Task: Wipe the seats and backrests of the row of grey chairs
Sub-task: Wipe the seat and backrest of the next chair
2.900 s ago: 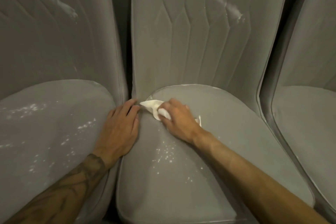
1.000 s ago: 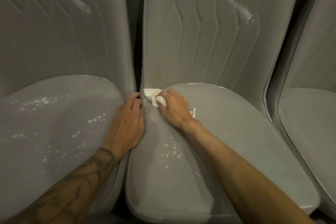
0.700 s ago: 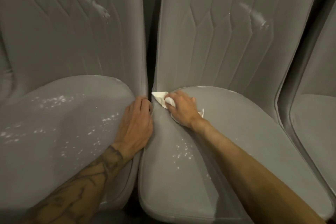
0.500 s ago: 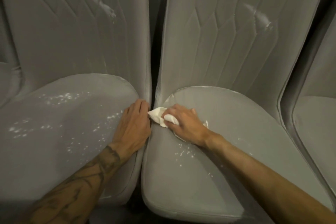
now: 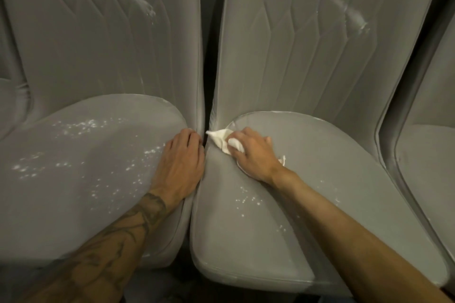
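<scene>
At the back-left corner of the middle seat (image 5: pixel 320 179), right hand (image 5: pixel 253 155) pinches a white cloth (image 5: pixel 222 139), its pointed tip aimed left toward the gap. Left hand (image 5: pixel 181 162) rests flat, fingers together, on the neighbouring seat (image 5: pixel 73 167).

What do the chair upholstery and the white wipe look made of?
The chair seat: smooth grey covering, probably faux leather or vinyl, going by its faint sheen; a fabric is possible. The white wipe: likely tissue or thin cloth; it crumples softly in the right hand.

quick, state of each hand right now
Left hand: open, resting on the left seat.
Right hand: closed on the white cloth, pressing it onto the middle seat.
</scene>
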Demonstrator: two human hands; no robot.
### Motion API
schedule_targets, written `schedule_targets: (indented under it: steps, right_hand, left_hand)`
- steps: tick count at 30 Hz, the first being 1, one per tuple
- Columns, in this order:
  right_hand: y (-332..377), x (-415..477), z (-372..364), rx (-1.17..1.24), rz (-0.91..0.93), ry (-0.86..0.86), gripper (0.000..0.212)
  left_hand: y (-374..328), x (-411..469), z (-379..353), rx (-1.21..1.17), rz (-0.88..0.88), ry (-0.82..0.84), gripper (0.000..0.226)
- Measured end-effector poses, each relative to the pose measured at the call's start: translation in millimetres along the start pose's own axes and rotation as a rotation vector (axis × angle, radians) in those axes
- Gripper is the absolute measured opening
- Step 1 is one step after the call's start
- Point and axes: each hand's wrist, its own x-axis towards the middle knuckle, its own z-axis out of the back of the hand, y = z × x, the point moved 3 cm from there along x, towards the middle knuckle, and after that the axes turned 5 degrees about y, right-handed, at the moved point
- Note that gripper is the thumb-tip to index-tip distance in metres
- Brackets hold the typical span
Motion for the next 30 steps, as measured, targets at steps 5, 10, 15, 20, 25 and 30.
schedule_targets:
  steps: [5, 10, 15, 20, 25, 30]
  right_hand:
    - [33.1, -27.9, -15.6, 0.050, 0.136, 0.023, 0.026]
    - [-5.9, -30.1, 5.3, 0.008, 0.038, -0.004, 0.021]
    - [11.1, -20.2, -2.1, -0.002, -0.130, -0.084, 0.017]
    - [22.2, -53.6, -4.0, 0.009, 0.130, 0.036, 0.019]
    - [-48.1, -52.9, 27.3, -0.058, -0.319, -0.145, 0.019]
    - [26.1, -50.8, -11.6, 0.058, -0.079, -0.068, 0.017]
  left_hand:
    - [1.3, -0.9, -0.3, -0.013, -0.003, 0.027, 0.013]
    - [1.3, -0.6, -0.7, -0.011, -0.008, 0.016, 0.014]
    - [0.7, -0.7, 0.2, -0.005, 0.009, 0.025, 0.015]
    - [3.3, -0.4, -0.8, -0.001, 0.000, 0.064, 0.021]
    - [0.0, -0.2, 0.0, -0.003, 0.002, 0.031, 0.022]
    - [2.4, -0.5, -1.4, 0.009, 0.015, 0.053, 0.021]
